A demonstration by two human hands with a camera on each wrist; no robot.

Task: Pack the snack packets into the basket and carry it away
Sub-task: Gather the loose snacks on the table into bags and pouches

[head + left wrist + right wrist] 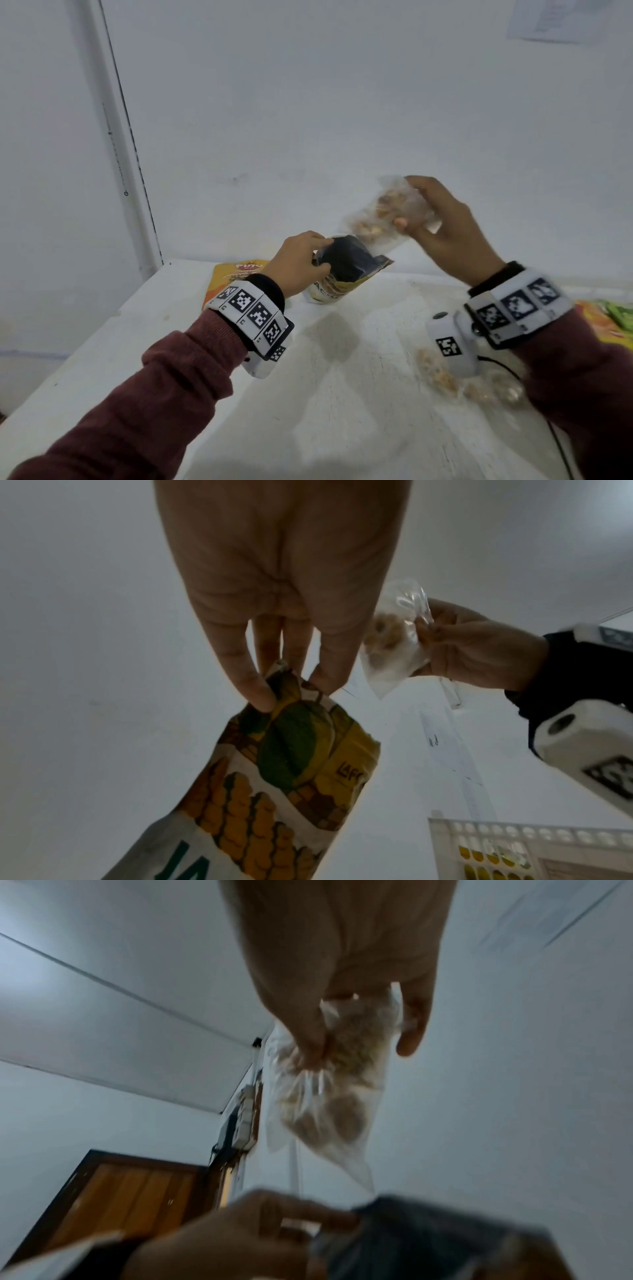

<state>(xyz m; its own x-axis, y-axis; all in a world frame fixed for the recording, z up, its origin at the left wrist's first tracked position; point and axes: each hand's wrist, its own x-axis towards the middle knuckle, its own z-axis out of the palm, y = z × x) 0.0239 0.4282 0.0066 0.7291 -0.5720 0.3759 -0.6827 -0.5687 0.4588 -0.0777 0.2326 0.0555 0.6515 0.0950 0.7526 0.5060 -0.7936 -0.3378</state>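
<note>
Left hand (301, 265) pinched the open top of a yellow-and-white printed snack pouch (346, 274) standing on the white bench (342, 394). Right hand (445, 226) gripped a clear plastic packet of beige snacks (383, 214) just above the pouch mouth.

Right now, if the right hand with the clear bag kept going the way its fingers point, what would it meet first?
Probably the white wall. The right hand points up and away, holding the clear snack bag; nothing else shows ahead, though depth is unclear.

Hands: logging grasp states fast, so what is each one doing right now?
Left hand: pinching the top of the printed snack pouch.
Right hand: gripping a clear packet of snacks.
</note>
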